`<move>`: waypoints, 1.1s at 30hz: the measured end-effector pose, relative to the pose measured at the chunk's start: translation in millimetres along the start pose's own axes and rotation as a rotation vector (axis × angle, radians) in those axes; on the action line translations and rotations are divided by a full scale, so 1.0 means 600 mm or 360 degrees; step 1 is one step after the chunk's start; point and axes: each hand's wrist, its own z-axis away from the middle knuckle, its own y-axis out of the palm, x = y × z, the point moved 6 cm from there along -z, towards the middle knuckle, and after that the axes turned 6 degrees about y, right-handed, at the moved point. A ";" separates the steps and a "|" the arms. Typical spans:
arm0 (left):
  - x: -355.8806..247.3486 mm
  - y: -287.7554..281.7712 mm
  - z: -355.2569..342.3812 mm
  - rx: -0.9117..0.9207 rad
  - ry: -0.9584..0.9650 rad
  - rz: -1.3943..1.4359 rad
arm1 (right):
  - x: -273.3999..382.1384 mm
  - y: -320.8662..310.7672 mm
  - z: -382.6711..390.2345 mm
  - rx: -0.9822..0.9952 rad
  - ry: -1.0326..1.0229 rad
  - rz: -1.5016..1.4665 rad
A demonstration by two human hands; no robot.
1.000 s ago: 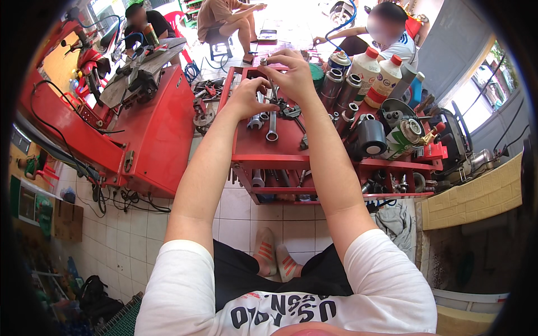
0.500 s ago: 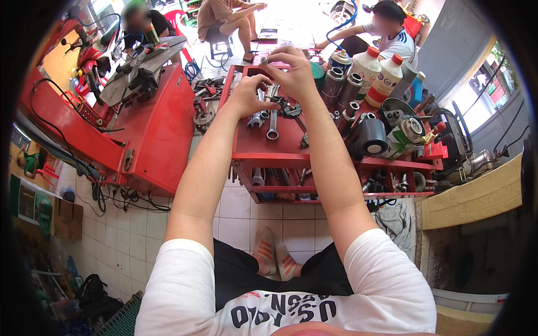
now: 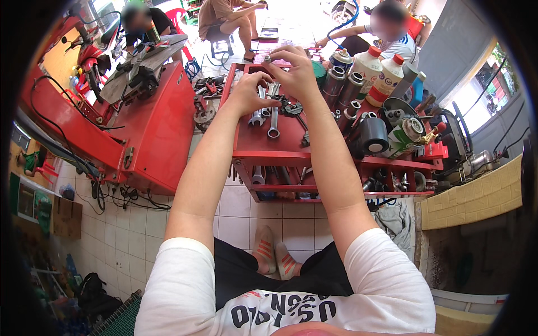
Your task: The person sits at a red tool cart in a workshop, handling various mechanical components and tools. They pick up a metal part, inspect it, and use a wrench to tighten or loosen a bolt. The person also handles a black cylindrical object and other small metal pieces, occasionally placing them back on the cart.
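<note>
Both arms stretch over a red tool cart (image 3: 263,144). My right hand (image 3: 294,73) is closed, thumb and fingertips pinching a small round silver metal piece (image 3: 267,59), too small to name surely. Just left of it and nearer, my left hand (image 3: 250,95) curves over the tools, thumb and fingers apart with nothing plainly held. Below my left hand lie a combination wrench (image 3: 273,126) and other wrenches (image 3: 256,119), partly covered by it. Dark metal tools (image 3: 291,109) lie beneath my right wrist.
Right on the cart crowd metal cylinders (image 3: 352,84), red-capped white bottles (image 3: 386,78), a spray can (image 3: 341,58) and a dark canister (image 3: 372,137). A red machine (image 3: 162,134) stands left. One person (image 3: 400,45) sits far right; another (image 3: 224,22) sits at the back.
My hands stay almost in place, the right still pinching the small metal piece. The person at the far right no longer has a dark cap showing.
</note>
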 end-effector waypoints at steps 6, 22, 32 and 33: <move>0.003 0.000 -0.003 -0.0022 0.0033 0.0020 | 0.007 0.004 0.000 0.0019 -0.0048 -0.0053; 0.006 0.002 -0.003 -0.0014 0.0020 -0.0031 | 0.009 -0.001 0.002 -0.0028 0.0038 -0.0007; 0.009 -0.002 -0.003 -0.0066 0.0075 0.0020 | 0.006 0.000 0.000 -0.0064 0.0108 0.0004; 0.008 -0.002 -0.004 -0.0070 0.0072 0.0016 | 0.007 -0.003 -0.001 -0.0078 0.0118 0.0021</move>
